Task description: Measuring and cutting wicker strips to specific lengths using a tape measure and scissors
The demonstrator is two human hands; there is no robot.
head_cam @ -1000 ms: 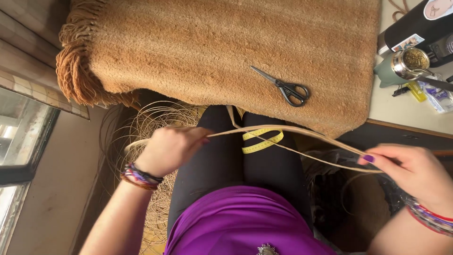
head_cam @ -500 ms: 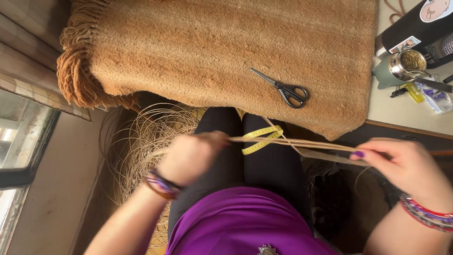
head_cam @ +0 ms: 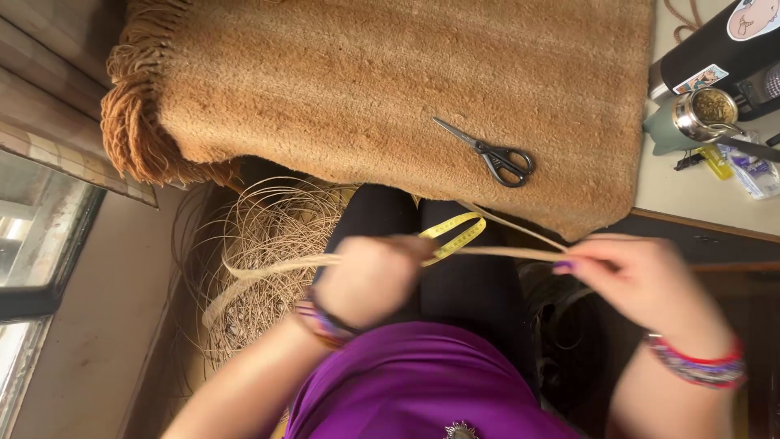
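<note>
Fibre strip [head_cam: 496, 253], pale and flat, is held stretched between both hands over the lap. The left hand [head_cam: 370, 280] is closed around it in a loose fist; the right hand [head_cam: 642, 280] is pinched on it with thumb and fingertips, the other fingers curled. Both hands are motion-blurred, so finer finger placement cannot be told. Beyond the left fist the strip is seen to trail down and left, towards the coil [head_cam: 260, 260]. A second thin strand is seen to rise from near the right hand toward the mat's lower edge. The strip appears to be kept taut and level, judged as a way to keep it straight and under control while it is drawn through the fist.

A yellow tape measure [head_cam: 455, 236] is looped on the lap, just beyond the strip and partly crossed by it. The coil of thin fibres lies on the floor at the left, beside the knees, within reach of the left hand.

A brown mat [head_cam: 366, 81] is laid over the table ahead, its fringe [head_cam: 134, 122] hanging off the left edge. Scissors [head_cam: 491, 154] are laid on the mat near its lower edge, blades shut, well clear of the hands. At the table's right edge a metal cup [head_cam: 703, 114] and a black bottle [head_cam: 723, 49] are noted, with small oddments. Nothing is seen to obstruct the strip except the tape loop.
</note>
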